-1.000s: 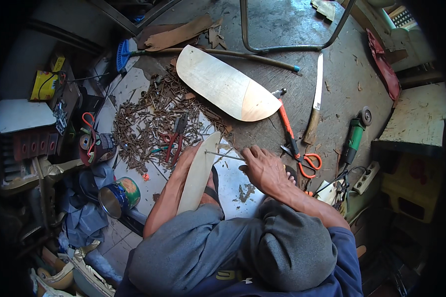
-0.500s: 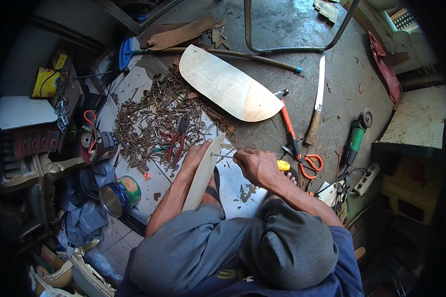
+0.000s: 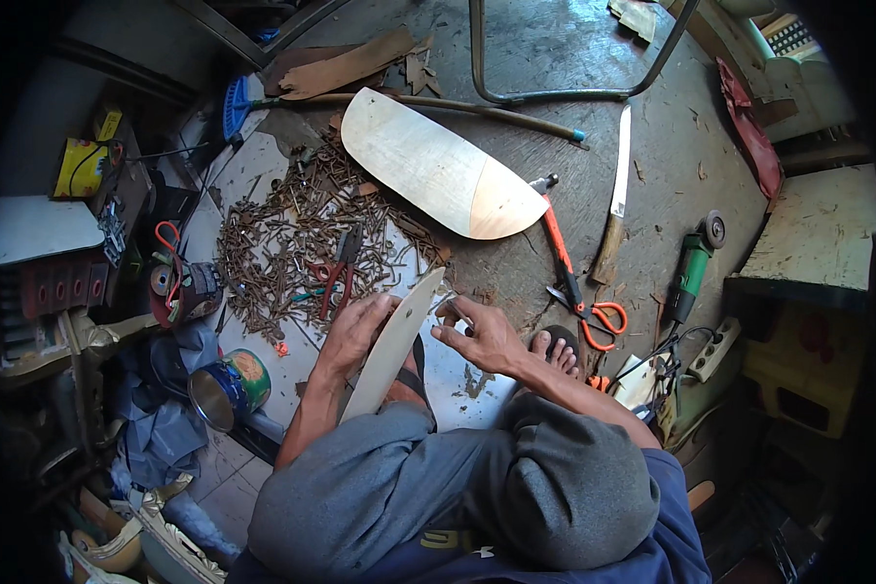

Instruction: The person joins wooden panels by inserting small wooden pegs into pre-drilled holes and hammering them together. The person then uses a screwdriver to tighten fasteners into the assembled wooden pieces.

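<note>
A pale curved wooden board (image 3: 391, 343) stands on edge, tilted, its lower end against my left leg. My left hand (image 3: 354, 333) is closed on its left side, with some fingers hidden behind it. A small dark hole or mark shows near the board's upper end. My right hand (image 3: 479, 337) is just right of that end, fingers bent toward the thumb. Something small and greyish seems to be at its fingertips, too small to name. A larger pale board (image 3: 423, 161) with a rounded outline lies on the floor ahead.
Pliers (image 3: 341, 271) lie on a heap of rusty screws and nails (image 3: 273, 219). To the right are a hammer (image 3: 559, 238), orange-handled scissors (image 3: 603, 321), a long knife (image 3: 618, 190) and a green angle grinder (image 3: 692, 277). An open can (image 3: 226, 389) lies at left.
The screwdriver with the yellow handle, earlier in my right hand with its shaft at the board, no longer shows. My right hand has shifted slightly left and its fingers have opened somewhat.
</note>
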The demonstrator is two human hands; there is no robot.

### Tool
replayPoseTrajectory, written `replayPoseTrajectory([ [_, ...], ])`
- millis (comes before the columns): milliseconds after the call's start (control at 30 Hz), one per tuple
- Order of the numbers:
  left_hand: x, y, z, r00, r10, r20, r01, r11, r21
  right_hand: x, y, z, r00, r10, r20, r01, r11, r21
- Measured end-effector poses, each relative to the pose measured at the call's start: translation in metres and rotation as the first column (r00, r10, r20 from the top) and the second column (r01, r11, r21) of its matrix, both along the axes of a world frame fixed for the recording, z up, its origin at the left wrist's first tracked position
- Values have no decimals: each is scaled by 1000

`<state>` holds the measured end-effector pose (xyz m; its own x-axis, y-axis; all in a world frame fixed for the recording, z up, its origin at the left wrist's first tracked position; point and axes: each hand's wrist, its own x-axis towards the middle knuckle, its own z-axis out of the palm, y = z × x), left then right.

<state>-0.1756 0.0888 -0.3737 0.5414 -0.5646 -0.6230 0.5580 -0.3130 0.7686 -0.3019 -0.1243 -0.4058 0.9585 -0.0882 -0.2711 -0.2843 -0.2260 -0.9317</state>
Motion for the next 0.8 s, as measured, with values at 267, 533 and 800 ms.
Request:
replayPoseTrajectory([
  [267,-2,-5,27,863,-337,377,201,913,355,25,25,13,996,6,91,-6,1000,0],
  [533,5,-14,27,736,-477,480,257,853,454,19,24,-11,993,-47,109,49,999,-17],
  [800,46,49,22,606,-446,658,-20,819,574,-15,-63,-53,929,-3,-371,-206,828,-522],
])
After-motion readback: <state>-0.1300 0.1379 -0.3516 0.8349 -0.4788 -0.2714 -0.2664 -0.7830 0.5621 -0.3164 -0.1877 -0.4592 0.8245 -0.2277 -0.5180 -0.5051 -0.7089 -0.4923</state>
